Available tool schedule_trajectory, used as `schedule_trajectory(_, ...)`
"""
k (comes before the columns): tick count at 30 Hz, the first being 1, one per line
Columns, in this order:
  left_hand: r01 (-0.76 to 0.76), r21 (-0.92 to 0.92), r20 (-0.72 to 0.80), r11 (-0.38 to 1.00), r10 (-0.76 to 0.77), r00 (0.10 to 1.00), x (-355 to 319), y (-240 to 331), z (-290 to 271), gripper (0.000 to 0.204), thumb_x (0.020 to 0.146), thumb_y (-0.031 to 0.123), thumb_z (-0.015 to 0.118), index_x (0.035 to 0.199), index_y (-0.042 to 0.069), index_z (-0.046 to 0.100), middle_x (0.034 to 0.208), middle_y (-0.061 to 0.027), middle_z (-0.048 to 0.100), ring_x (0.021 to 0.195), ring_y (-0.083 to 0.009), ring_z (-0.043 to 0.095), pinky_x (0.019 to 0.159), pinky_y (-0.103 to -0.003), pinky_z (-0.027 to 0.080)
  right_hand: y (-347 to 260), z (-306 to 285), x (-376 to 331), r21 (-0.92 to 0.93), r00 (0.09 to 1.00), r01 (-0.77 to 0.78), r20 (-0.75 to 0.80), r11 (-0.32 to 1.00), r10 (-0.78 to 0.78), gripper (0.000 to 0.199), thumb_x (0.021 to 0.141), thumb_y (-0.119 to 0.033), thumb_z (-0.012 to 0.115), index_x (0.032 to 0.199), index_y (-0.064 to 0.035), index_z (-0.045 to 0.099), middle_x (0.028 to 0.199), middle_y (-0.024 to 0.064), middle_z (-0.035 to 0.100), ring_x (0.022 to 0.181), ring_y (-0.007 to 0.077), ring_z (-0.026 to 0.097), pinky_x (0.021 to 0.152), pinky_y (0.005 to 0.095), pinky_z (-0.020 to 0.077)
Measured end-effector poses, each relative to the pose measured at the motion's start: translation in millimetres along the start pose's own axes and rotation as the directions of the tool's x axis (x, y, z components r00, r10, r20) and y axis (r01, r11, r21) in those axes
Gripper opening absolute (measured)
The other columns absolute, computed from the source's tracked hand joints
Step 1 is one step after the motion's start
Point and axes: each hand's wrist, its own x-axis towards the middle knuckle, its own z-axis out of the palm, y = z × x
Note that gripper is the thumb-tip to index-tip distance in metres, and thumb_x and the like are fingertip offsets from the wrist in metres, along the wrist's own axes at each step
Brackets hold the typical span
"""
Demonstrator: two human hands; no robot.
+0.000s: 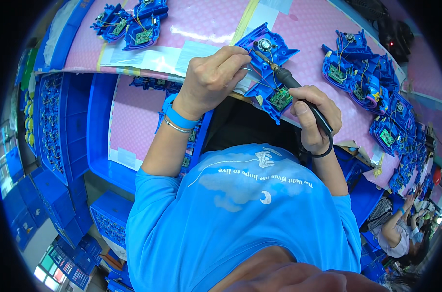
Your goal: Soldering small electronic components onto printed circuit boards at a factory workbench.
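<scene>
In front of me at the table edge lies an opened blue plastic housing (285, 51). A round metal part (265, 45) sits in its upper half, and a green circuit board (280, 98) with thin wires is in its lower half. My right hand (316, 116) is closed around the black handle of a soldering iron (288, 78). The iron's tip reaches into the upper half, beside the round part. My left hand (213, 78) pinches at the housing's left edge, with a thin silvery solder wire (246, 69) sticking out by its fingers. The fingertips partly hide the contact spot.
Similar opened blue housings (144, 35) lie at the far left, and more (359, 80) crowd the right side. A blue tray (100, 141) holding pink sheeting and parts stands below the table edge on the left. Blue crates (75, 131) are stacked farther left. Another person (395, 233) sits at the right.
</scene>
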Motion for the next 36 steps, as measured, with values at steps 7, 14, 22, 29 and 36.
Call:
schedule_trajectory(7,0.019,-0.012,0.012,1.0,-0.019,1.0,-1.6,-1.3,-0.9,0.024,0.073,0.0,0.077,0.094,0.004,0.067,0.093,-0.0091,0.071,0.074,-0.0222,0.072,0.059,-0.028,0.058,1.8,1.0,0.7,-0.009,1.0,0.031,-0.002,0.999,-0.031,0.021,0.088,-0.005,0.059,0.102,0.0092,0.067,0.074,0.012,0.062,0.062,0.0158,0.058,0.056,0.0279,0.0437)
schedule_trajectory(14,0.02,-0.024,0.002,1.0,-0.02,1.0,-2.0,-1.9,-1.0,0.023,0.073,-0.001,0.076,0.094,0.004,0.067,0.093,-0.0089,0.071,0.074,-0.0225,0.072,0.058,-0.028,0.058,1.2,-0.7,-1.6,0.017,1.0,0.026,-0.009,1.0,-0.025,0.022,0.088,-0.004,0.058,0.103,0.0097,0.066,0.073,0.0117,0.062,0.062,0.0155,0.058,0.056,0.0276,0.0431)
schedule_trajectory(22,0.031,-0.032,0.01,0.999,-0.031,0.999,-1.7,-1.8,-0.7,0.023,0.073,-0.001,0.076,0.095,0.004,0.067,0.094,-0.0084,0.071,0.074,-0.0224,0.072,0.059,-0.029,0.058,2.1,-0.7,-3.8,0.02,0.999,0.035,-0.012,0.999,-0.035,0.022,0.088,-0.003,0.058,0.104,0.0099,0.066,0.072,0.0113,0.061,0.061,0.0154,0.056,0.055,0.0277,0.0423)
schedule_trajectory(29,0.028,-0.056,-0.006,0.998,-0.028,1.0,-1.5,-1.9,-1.4,0.025,0.072,-0.002,0.076,0.095,0.005,0.068,0.092,-0.0081,0.07,0.071,-0.0222,0.071,0.059,-0.029,0.058,1.8,-2.0,-3.1,0.021,0.998,0.067,-0.018,0.998,-0.067,0.022,0.089,-0.004,0.057,0.104,0.0099,0.065,0.071,0.0109,0.06,0.06,0.0156,0.055,0.055,0.028,0.0418)
schedule_trajectory(36,0.05,-0.12,0.092,0.992,-0.039,0.995,-5.0,12.2,-18.1,0.027,0.071,0.001,0.079,0.096,0.008,0.069,0.087,-0.0044,0.066,0.067,-0.0185,0.069,0.055,-0.028,0.055,4.2,-9.5,-6.8,0.014,0.995,0.098,-0.019,0.995,-0.097,0.023,0.091,-0.006,0.057,0.107,0.0092,0.064,0.071,0.0106,0.059,0.061,0.0156,0.054,0.056,0.0297,0.0409)
